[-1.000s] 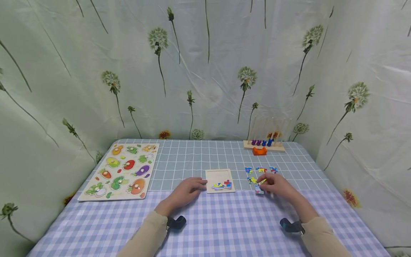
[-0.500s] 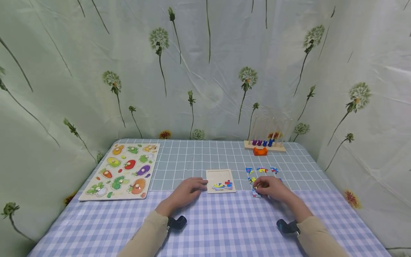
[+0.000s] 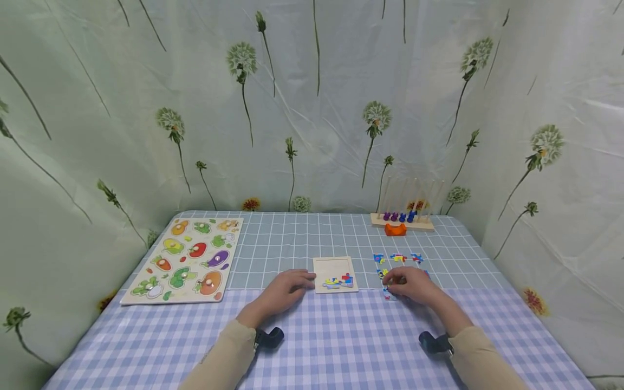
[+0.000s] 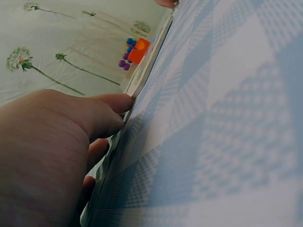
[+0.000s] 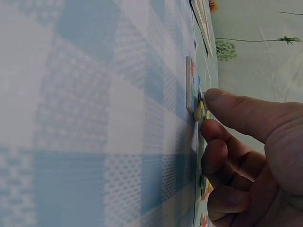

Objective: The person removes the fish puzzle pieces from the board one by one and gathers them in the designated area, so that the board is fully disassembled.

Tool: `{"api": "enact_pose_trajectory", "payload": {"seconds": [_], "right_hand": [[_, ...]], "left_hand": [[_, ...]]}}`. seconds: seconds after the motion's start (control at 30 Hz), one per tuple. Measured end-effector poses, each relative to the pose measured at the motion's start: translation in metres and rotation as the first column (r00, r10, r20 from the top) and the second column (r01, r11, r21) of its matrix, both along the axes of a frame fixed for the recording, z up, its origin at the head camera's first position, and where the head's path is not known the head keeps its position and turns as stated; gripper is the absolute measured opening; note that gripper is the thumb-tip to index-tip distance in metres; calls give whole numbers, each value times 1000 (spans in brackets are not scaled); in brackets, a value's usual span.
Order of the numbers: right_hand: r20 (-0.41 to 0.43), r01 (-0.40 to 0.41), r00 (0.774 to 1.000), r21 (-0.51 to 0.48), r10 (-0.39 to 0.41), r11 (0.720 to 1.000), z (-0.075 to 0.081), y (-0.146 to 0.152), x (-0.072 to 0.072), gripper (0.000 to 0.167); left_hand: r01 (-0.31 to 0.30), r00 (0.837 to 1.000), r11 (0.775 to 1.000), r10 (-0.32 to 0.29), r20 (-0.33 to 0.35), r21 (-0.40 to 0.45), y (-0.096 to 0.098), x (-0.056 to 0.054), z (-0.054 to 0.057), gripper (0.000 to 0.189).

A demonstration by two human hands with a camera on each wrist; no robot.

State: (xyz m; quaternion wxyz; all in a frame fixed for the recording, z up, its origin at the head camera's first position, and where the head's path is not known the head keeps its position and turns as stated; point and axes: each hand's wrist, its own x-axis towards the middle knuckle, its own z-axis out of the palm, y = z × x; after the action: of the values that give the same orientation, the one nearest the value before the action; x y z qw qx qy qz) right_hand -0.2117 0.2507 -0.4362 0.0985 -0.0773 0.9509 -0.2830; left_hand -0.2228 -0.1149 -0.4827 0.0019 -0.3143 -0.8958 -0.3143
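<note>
The wooden puzzle tray [image 3: 331, 265] has a few colourful jigsaw pieces [image 3: 339, 281] in its lower part. My left hand [image 3: 283, 291] rests flat on the cloth, its fingertips against the tray's left edge. Loose jigsaw pieces [image 3: 398, 258] lie in rows to the tray's right. Among them, my right hand [image 3: 414, 284] pinches a small yellow-and-dark jigsaw piece [image 5: 199, 108] between thumb and forefinger, low over the table. Beside it lies a pale blue and red jigsaw piece [image 5: 191, 84]. The fingers partly cover both pieces in the head view.
A vegetable peg puzzle board [image 3: 182, 260] lies at the left. Toward the back right stand a wooden peg rack [image 3: 402, 222] with purple and blue beads and an orange curved block [image 3: 395, 230]. Checked cloth [image 3: 341, 346] covers the table's front; a floral curtain surrounds it.
My right hand has shifted slightly left and nearer, and the pale blue and red piece below its fingers has moved the same way. The left hand has stayed still.
</note>
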Motion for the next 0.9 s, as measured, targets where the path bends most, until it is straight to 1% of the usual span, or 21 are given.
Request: {"api": "enact_pose_trajectory", "payload": {"seconds": [0.2, 0.4, 0.57, 0.7, 0.9], "right_hand": [[-60, -36, 998, 10, 37, 999, 4, -5, -6, 11], [-101, -74, 992, 18, 75, 997, 11, -20, -12, 12], [-87, -76, 993, 6, 77, 997, 16, -37, -16, 13], [-83, -87, 993, -17, 86, 996, 18, -53, -19, 15], [-91, -149, 985, -33, 145, 988, 15, -75, -25, 18]], "left_hand": [[0, 1000, 1000, 0, 3, -8, 0, 0, 2, 26], [7, 1000, 1000, -7, -6, -3, -1, 0, 2, 26], [8, 1000, 1000, -8, 5, -9, -1, 0, 1, 26], [6, 1000, 1000, -6, -1, -21, -1, 0, 1, 27], [3, 1000, 1000, -3, 0, -23, 0, 2, 4, 26]]}}
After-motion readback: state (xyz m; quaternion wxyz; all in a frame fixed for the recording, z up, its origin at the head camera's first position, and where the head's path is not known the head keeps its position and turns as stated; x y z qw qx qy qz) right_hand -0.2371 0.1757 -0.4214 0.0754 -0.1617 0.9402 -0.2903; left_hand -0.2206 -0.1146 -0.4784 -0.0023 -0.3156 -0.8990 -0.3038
